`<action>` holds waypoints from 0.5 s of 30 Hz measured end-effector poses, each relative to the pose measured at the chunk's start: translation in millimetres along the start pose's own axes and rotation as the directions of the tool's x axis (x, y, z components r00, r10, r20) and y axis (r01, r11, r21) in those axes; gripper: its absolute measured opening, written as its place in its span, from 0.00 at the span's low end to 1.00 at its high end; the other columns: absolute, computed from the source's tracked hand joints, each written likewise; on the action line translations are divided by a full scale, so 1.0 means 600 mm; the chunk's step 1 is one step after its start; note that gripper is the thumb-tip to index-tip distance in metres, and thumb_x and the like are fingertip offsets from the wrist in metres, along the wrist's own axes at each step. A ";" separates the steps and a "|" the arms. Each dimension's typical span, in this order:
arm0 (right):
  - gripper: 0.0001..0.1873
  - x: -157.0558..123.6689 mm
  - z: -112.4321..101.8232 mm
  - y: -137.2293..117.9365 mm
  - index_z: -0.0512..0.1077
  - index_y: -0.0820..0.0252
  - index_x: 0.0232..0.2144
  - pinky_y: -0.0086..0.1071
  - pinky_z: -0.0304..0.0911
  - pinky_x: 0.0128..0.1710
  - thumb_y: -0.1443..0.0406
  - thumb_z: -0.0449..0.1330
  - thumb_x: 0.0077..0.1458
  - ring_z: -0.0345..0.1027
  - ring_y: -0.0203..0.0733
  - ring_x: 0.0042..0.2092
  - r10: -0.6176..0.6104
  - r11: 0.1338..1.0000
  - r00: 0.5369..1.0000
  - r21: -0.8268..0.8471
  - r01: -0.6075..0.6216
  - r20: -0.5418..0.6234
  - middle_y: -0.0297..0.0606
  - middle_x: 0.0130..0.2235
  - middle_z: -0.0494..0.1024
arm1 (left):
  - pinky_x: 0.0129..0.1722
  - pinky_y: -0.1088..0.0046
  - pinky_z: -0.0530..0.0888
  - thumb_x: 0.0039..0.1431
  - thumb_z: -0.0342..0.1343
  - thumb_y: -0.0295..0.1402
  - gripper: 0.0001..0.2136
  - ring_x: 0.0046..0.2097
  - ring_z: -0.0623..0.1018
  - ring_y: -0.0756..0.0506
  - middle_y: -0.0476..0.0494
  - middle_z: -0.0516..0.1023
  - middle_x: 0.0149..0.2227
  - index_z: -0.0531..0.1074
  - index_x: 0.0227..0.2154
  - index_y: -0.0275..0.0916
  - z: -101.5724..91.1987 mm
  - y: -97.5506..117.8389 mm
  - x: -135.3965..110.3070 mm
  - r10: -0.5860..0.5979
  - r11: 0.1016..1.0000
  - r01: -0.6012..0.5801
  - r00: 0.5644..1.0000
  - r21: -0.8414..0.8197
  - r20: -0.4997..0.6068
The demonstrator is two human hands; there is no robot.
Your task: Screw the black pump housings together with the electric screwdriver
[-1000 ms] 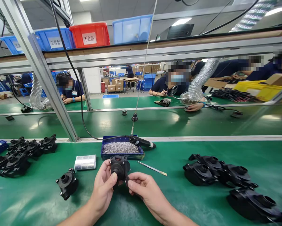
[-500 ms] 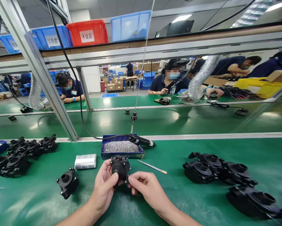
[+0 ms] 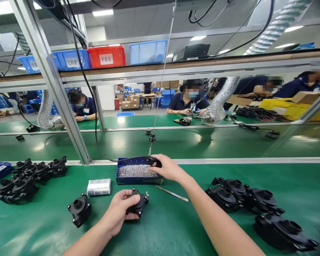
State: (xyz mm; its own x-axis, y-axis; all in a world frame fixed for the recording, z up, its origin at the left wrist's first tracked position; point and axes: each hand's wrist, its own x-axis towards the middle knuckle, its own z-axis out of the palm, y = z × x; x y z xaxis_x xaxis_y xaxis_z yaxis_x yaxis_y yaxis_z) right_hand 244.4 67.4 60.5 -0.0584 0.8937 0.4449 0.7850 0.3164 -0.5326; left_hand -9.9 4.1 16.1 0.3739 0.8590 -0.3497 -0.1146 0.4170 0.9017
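My left hand (image 3: 119, 210) grips a round black plastic housing (image 3: 140, 206) above the green bench, thumb across its top. Small silvery screws show at the corners of the housing. Farther forward, my right hand (image 3: 167, 168) is closed around a black corded electric screwdriver (image 3: 155, 162), which lies over the right end of a blue tray (image 3: 138, 181). Many tiny silver screws (image 3: 134, 170) fill that tray. Part of the screwdriver is hidden by my fingers. Tweezers (image 3: 172, 193) lie on the bench below my right hand.
One similar housing (image 3: 79, 210) stands left of my left hand, near a shiny white roll (image 3: 98, 187). More housings are grouped at far left (image 3: 31, 176) and at right (image 3: 256, 201). A cord (image 3: 162, 81) hangs above the tray. Co-workers sit across the bench.
My right hand has left the housing, reached forward and taken hold of the screwdriver at the tray. My left hand keeps the housing, now turned and slightly lower.
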 end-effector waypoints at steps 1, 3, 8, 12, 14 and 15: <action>0.14 0.005 -0.005 0.000 0.78 0.55 0.37 0.37 0.69 0.40 0.65 0.74 0.48 0.75 0.49 0.40 -0.010 1.000 1.000 0.005 0.010 0.014 0.37 0.36 0.80 | 0.35 0.68 0.80 0.42 0.75 0.49 0.30 0.39 0.77 0.45 0.38 0.80 0.43 0.73 0.43 0.35 -0.002 0.001 0.001 -0.006 1.000 0.005 1.000 0.015 0.015; 0.09 0.006 -0.018 -0.011 0.74 0.55 0.33 0.34 0.65 0.34 0.63 0.72 0.53 0.71 0.44 0.33 -0.016 1.000 1.000 0.002 0.016 -0.009 0.33 0.31 0.78 | 0.33 0.68 0.79 0.42 0.74 0.49 0.29 0.37 0.77 0.46 0.39 0.79 0.41 0.72 0.41 0.35 -0.004 0.003 0.002 -0.015 0.999 0.015 1.000 0.034 0.025; 0.16 -0.027 -0.057 -0.092 0.69 0.55 0.32 0.36 0.66 0.32 0.52 0.67 0.60 0.68 0.41 0.29 0.047 0.964 0.918 0.259 0.062 -0.395 0.33 0.28 0.73 | 0.31 0.70 0.79 0.42 0.74 0.48 0.28 0.36 0.76 0.46 0.41 0.79 0.41 0.71 0.40 0.36 0.004 -0.010 -0.007 -0.034 0.999 0.034 0.999 0.024 0.021; 0.14 -0.066 -0.052 -0.176 0.68 0.55 0.40 0.34 0.71 0.25 0.55 0.66 0.63 0.75 0.39 0.25 0.026 0.584 0.969 0.791 0.183 -0.244 0.35 0.34 0.78 | 0.30 0.71 0.78 0.44 0.74 0.47 0.27 0.37 0.76 0.46 0.43 0.78 0.39 0.71 0.41 0.37 0.009 -0.025 -0.012 -0.040 0.999 0.040 0.999 -0.011 0.037; 0.13 -0.084 -0.036 -0.205 0.67 0.55 0.42 0.33 0.72 0.25 0.57 0.66 0.63 0.75 0.38 0.24 -0.020 0.446 0.981 0.877 0.180 -0.192 0.33 0.33 0.78 | 0.29 0.71 0.78 0.45 0.73 0.46 0.25 0.37 0.77 0.46 0.44 0.77 0.38 0.71 0.41 0.38 0.010 -0.029 -0.012 -0.026 0.999 0.028 0.998 -0.021 0.054; 0.14 -0.091 -0.027 -0.215 0.67 0.54 0.43 0.32 0.73 0.25 0.57 0.66 0.63 0.75 0.37 0.24 -0.031 0.410 0.983 0.895 0.177 -0.181 0.32 0.32 0.77 | 0.30 0.71 0.78 0.46 0.73 0.45 0.24 0.37 0.77 0.45 0.44 0.77 0.38 0.70 0.41 0.38 0.010 -0.030 -0.011 -0.016 1.000 0.018 0.998 -0.024 0.065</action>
State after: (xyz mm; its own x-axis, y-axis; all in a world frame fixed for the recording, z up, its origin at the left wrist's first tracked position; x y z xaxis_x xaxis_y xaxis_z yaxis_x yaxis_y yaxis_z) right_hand 156.5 -27.6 116.5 0.0300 0.8112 0.5839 -0.2405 0.5729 -0.7835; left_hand -4.8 -10.9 3.7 0.4345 0.8311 -0.3472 -0.1302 0.4394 0.8888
